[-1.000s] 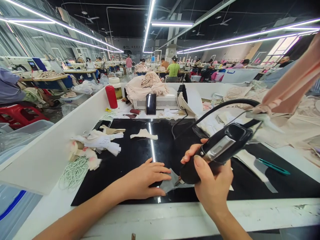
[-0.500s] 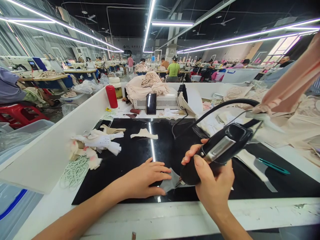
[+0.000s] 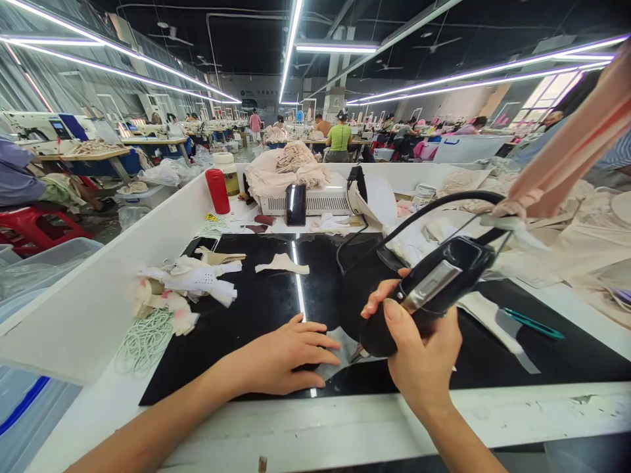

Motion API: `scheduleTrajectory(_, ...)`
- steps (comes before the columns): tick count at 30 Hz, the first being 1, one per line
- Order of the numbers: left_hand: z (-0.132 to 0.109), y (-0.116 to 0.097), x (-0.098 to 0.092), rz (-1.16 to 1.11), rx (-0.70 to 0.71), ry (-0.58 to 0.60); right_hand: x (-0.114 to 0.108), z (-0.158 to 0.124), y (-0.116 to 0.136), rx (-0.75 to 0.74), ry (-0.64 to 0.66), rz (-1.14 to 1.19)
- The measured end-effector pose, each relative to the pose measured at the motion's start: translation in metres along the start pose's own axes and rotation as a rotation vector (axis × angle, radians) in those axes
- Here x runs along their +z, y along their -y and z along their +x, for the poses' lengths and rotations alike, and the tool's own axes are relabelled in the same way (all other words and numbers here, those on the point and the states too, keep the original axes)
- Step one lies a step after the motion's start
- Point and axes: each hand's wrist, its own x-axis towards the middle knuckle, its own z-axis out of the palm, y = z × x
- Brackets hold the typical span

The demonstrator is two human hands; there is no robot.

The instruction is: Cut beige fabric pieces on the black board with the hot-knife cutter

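Note:
My left hand lies flat with fingers stretched, pressing a grey translucent piece of fabric onto the black board. My right hand is wrapped round black corded electric scissors, held slanting. Their pointed metal tip is at the fabric's right side, just beyond my left fingertips; whether it cuts into the cloth I cannot tell. A cream shaped piece rests further back on the board. To the right of my right hand lie a pale strip and teal snips.
White and beige scraps and pale green cord are heaped at left. A red bottle, a phone and a white machine topped with cloth stand behind. Pink cloth hangs at right. People sit at sewing tables beyond.
The electric scissors and my right hand have shifted slightly, with the tip a little further right of my left fingers. My left hand stays on the fabric. The whole view has moved slightly.

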Motion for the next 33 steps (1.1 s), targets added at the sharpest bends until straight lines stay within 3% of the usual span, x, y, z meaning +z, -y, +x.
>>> scheduleTrajectory(33, 0.001, 0.001, -0.002, -0.034, 0.016, 0.007, 0.020, -0.024, 0.006, 0.065, 0.069, 0.131)
